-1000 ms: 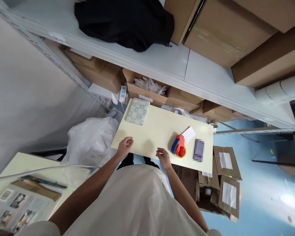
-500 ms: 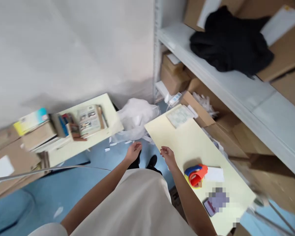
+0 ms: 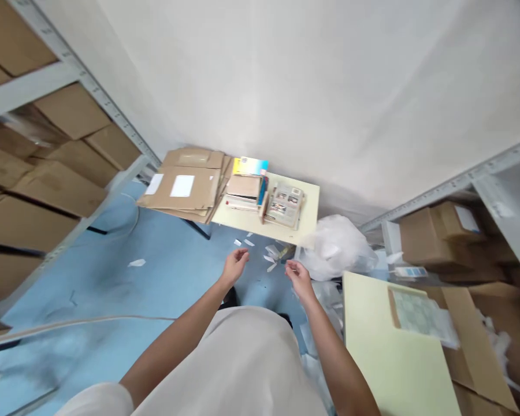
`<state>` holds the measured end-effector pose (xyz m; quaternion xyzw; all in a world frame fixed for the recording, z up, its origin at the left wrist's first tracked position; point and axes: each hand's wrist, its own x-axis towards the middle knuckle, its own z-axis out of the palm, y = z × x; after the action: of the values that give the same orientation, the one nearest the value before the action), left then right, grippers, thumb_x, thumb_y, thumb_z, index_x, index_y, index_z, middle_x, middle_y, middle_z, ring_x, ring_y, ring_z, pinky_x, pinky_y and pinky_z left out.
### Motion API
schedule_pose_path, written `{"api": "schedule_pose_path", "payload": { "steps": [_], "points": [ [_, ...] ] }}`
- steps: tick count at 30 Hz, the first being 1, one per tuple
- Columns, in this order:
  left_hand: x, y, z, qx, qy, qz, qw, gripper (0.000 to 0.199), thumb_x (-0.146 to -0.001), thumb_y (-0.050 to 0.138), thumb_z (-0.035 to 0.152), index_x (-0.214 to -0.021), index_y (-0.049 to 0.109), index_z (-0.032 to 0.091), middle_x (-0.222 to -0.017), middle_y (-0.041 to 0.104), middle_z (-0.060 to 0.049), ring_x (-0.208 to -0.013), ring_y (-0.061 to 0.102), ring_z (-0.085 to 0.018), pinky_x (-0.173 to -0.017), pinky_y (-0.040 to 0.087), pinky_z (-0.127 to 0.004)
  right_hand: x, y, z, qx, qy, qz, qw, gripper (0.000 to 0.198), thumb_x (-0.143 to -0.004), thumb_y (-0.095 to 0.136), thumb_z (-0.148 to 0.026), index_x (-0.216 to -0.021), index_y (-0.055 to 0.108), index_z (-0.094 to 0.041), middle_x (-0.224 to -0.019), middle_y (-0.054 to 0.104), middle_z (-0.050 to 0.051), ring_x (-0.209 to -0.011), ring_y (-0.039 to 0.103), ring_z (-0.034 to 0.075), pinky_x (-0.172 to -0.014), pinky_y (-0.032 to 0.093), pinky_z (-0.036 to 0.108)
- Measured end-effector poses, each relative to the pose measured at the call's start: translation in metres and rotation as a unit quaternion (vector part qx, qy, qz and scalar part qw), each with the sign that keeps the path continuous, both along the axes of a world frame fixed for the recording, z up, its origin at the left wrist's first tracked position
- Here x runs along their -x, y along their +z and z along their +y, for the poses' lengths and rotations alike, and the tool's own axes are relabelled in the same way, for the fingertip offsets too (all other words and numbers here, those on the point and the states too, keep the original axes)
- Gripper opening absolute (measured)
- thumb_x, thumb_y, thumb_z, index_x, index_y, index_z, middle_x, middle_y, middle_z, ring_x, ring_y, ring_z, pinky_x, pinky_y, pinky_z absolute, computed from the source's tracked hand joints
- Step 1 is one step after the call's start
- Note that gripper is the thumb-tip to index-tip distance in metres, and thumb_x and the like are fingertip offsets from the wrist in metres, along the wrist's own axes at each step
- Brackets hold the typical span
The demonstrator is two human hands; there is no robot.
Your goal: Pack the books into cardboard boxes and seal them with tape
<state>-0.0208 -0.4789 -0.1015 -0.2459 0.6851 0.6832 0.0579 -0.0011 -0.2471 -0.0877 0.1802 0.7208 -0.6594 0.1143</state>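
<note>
My left hand point(image 3: 234, 267) is held over the blue floor in front of my body, its fingers loosely curled and slightly apart, nothing visible in it. To its right, my right hand point(image 3: 300, 278) hovers with bent fingers, also without any visible object. Neither hand touches anything. Beyond them, against the wall, stands a pale yellow table point(image 3: 309, 205) bearing a stack of books point(image 3: 244, 188), a printed booklet point(image 3: 285, 203) on a small pile and flattened cardboard boxes point(image 3: 203, 179). A bundle of white plastic bags point(image 3: 335, 245) lies nearest my right hand.
Paper scraps point(image 3: 272, 252) litter the floor ahead. A second yellow table point(image 3: 390, 358) at the right carries a plastic-wrapped pack point(image 3: 420, 315). Shelving with cardboard boxes point(image 3: 65, 144) rises at left; more boxes point(image 3: 442, 231) fill the right shelf. A cable point(image 3: 91, 320) runs at lower left.
My view has swung left: the book table is now ahead and the near table has shifted right, its scissors-like coloured items and phone out of sight. Both hands stay raised with fingers curled.
</note>
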Motion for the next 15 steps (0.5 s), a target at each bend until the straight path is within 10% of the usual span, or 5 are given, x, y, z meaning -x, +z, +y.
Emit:
{"api": "schedule_pose_path", "payload": {
  "steps": [8, 15],
  "points": [
    [0.005, -0.004, -0.149, -0.005, 0.125, -0.03, 0.992, 0.037, -0.06, 0.071, 0.044, -0.084, 0.065, 0.016, -0.071, 0.066, -0.004, -0.071, 0.063, -0.019, -0.069, 0.049, -0.033, 0.05, -0.01, -0.169, -0.002, 0.188, 0.003, 0.982, 0.033, -0.067, 0.07, -0.042, -0.091, 0.068, -0.02, -0.085, 0.07, 0.005, -0.074, 0.064, 0.017, -0.075, 0.052, 0.034],
    [0.017, -0.024, -0.202, -0.031, 0.202, -0.077, 0.976, 0.029, -0.063, 0.071, 0.036, -0.084, 0.066, 0.017, -0.08, 0.068, -0.005, -0.079, 0.064, -0.02, -0.078, 0.05, -0.036, 0.098, -0.022, -0.237, -0.034, 0.252, -0.031, 0.967, 0.026, -0.066, 0.07, -0.03, -0.09, 0.069, -0.019, -0.093, 0.073, 0.008, -0.085, 0.068, 0.021, -0.083, 0.054, 0.039]
  ]
}}
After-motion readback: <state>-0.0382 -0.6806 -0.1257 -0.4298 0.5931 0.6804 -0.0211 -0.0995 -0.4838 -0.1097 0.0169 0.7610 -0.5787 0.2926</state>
